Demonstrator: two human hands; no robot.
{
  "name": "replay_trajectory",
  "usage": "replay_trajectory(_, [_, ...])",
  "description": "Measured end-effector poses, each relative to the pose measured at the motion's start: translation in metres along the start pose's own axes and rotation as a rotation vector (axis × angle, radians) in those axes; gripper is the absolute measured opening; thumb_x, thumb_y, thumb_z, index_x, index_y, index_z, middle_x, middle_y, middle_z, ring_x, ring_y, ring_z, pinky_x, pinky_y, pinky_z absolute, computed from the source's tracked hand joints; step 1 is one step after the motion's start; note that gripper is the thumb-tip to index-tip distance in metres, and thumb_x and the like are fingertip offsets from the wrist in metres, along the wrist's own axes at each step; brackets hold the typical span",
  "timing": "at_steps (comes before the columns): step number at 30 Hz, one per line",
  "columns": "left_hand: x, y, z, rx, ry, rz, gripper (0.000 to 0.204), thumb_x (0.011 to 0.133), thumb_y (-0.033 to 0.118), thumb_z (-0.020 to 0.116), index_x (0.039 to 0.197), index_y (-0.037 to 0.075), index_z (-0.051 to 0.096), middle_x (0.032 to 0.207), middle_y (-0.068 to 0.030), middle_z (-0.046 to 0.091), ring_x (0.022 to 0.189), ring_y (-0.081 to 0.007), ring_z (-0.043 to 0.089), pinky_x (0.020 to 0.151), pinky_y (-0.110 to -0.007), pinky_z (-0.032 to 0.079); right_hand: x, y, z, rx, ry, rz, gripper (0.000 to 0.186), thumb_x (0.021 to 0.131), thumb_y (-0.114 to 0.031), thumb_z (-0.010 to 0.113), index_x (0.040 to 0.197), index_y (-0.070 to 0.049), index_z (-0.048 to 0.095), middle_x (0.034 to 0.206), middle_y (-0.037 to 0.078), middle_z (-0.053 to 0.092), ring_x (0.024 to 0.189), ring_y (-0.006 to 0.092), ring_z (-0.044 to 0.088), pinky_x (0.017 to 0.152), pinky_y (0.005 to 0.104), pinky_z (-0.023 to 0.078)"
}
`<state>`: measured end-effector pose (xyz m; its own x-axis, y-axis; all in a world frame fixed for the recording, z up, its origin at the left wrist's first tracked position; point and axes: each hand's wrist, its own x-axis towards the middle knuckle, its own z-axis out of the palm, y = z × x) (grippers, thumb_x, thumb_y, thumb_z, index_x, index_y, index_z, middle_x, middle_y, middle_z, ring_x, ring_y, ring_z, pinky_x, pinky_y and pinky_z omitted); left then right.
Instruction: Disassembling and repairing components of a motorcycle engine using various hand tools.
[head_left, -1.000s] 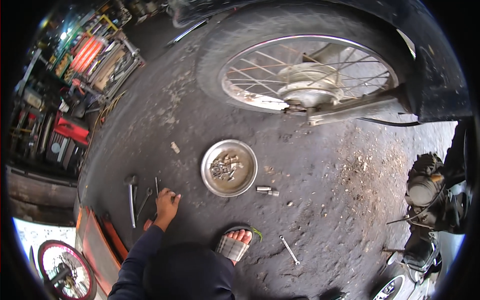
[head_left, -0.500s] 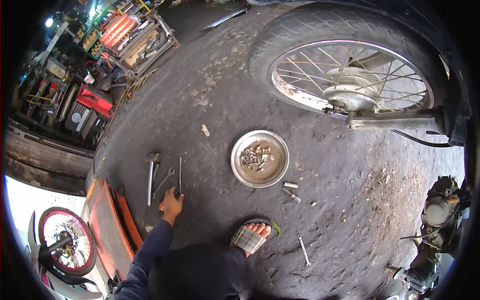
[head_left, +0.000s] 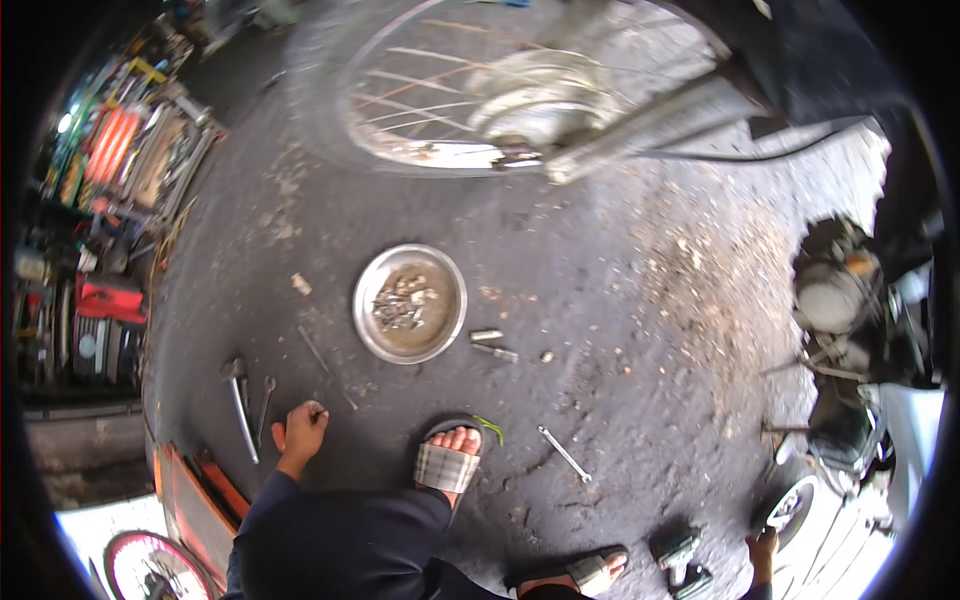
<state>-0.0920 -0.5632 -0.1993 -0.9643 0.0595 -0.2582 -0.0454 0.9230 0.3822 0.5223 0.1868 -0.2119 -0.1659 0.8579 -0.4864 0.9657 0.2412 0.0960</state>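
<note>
My left hand (head_left: 302, 434) is low over the floor at left, its fingers curled together; whatever they hold, if anything, is too small to make out. To its left lie a hammer (head_left: 241, 412) and a wrench (head_left: 266, 407). A thin metal rod (head_left: 328, 370) rests just beyond the fingertips, apart from them. At the lower right edge my right hand (head_left: 762, 552) has its fingers bent, and their contents cannot be made out. Beside it on the floor is a cordless power tool (head_left: 678, 556), with a small wheel (head_left: 794, 512) just past the fingers.
A metal bowl (head_left: 361, 308) holds small hardware. Sockets (head_left: 487, 336) lie right of it, and a wrench (head_left: 565, 453) lies nearer. The spoked wheel (head_left: 325, 110) stands at the back. My sandalled foot (head_left: 450, 462) is between the tools. Tool shelves (head_left: 110, 300) line the left.
The view has turned and shifted right. My left hand has come off the rod, which now lies slanted, farther from the wrench. My right hand and the power tool have entered the view.
</note>
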Motion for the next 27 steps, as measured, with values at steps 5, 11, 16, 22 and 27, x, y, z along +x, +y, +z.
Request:
replay_trajectory(5, [0.023,0.129,-0.023,-0.052,-0.556,0.399,0.009,0.081,0.012,0.065,0.081,0.003,0.061,0.078,-0.0132,0.062,0.072,-0.0284,0.061,0.065,-0.038,0.047,-0.096,-0.073,0.004,0.019,-0.21,-0.179,0.082,0.053,-0.023,0.087,0.124,-0.001,0.052,0.129,0.024,0.05,0.124,0.0369,0.044,0.104,0.0401,0.038])
replay_trajectory(11, [0.009,0.3,-0.03,0.447,-1.133,1.035,0.024,0.085,0.025,0.064,0.1,0.006,0.064,0.092,-0.011,0.063,0.087,-0.0284,0.064,0.076,-0.039,0.051,-0.151,-0.101,0.088,0.124,-0.234,-0.111,0.079,0.058,-0.027,0.084,0.121,-0.002,0.045,0.108,0.025,0.063,0.102,0.0415,0.061,0.087,0.0442,0.05])
replay_trajectory(16, [-0.052,0.378,0.081,0.53,-1.361,1.571,0.03,0.088,0.032,0.06,0.106,0.007,0.059,0.1,-0.0097,0.06,0.098,-0.0311,0.06,0.083,-0.044,0.048,-0.168,-0.079,0.09,0.355,-0.17,-0.179,0.058,0.059,-0.028,0.083,0.101,-0.002,0.053,0.087,0.025,0.066,0.087,0.042,0.064,0.076,0.0468,0.052])
replay_trajectory(22, [-0.275,0.535,0.288,0.022,-0.98,1.841,0.034,0.087,0.024,0.059,0.114,0.003,0.058,0.118,-0.0194,0.056,0.109,-0.0366,0.055,0.093,-0.046,0.044,-0.219,-0.125,0.046,0.485,-0.121,0.141,0.054,0.066,-0.032,0.078,0.106,-0.004,0.054,0.087,0.025,0.066,0.084,0.0428,0.065,0.076,0.0497,0.053])
replay_trajectory(27, [-0.401,0.64,0.418,0.42,-0.582,2.117,0.049,0.084,0.026,0.059,0.125,0.001,0.053,0.13,-0.0144,0.05,0.127,-0.0299,0.043,0.113,-0.051,0.023,-0.252,-0.117,0.078,0.674,-0.142,0.212,0.056,0.067,-0.031,0.077,0.11,-0.003,0.055,0.085,0.027,0.066,0.082,0.0434,0.065,0.077,0.0499,0.052])
